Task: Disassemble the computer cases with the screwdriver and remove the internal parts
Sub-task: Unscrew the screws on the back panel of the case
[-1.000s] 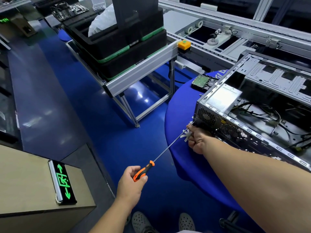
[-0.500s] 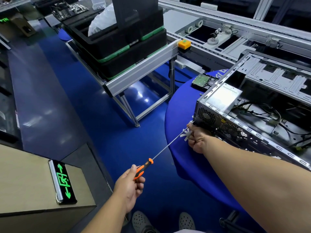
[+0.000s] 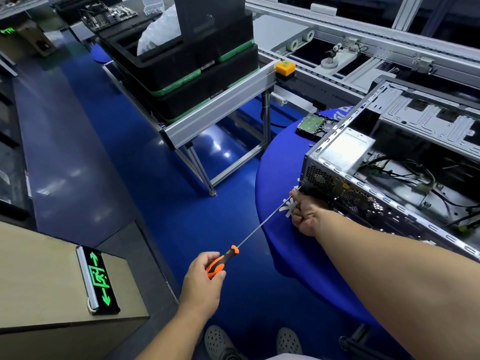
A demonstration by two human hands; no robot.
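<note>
Left grip (image 3: pixel 201 280) curled round orange-and-black handle of long screwdriver (image 3: pixel 261 224), thumb on top, held out over blue floor (image 3: pixel 161 193). Thin shaft angled up and right, tip at lower left corner of open computer case (image 3: pixel 389 162). Right grip (image 3: pixel 306 214) closed in a fist at that same corner, pinching shaft near its tip, knuckles against the perforated end panel; exact screw under tip too small to tell. Case lying on its side on round blue surface (image 3: pixel 278 167), side panel off, open top facing up. Silver box (image 3: pixel 346 149) in near corner inside, loose black cables (image 3: pixel 405 175) beside it, grey metal bay plates along far wall. Hard drive (image 3: pixel 311 124), green board up, flat on surface just beyond case's far left corner. Farther left, aluminium-framed conveyor stand (image 3: pixel 215 120) carrying stacked black trays (image 3: pixel 187 74) with green edging; yellow button box (image 3: pixel 285 66) at its end. Lit green exit sign (image 3: pixel 98 279) lying on tan cabinet top at lower left. Two grey perforated shoes (image 3: pixel 220 341) at bottom edge.
</note>
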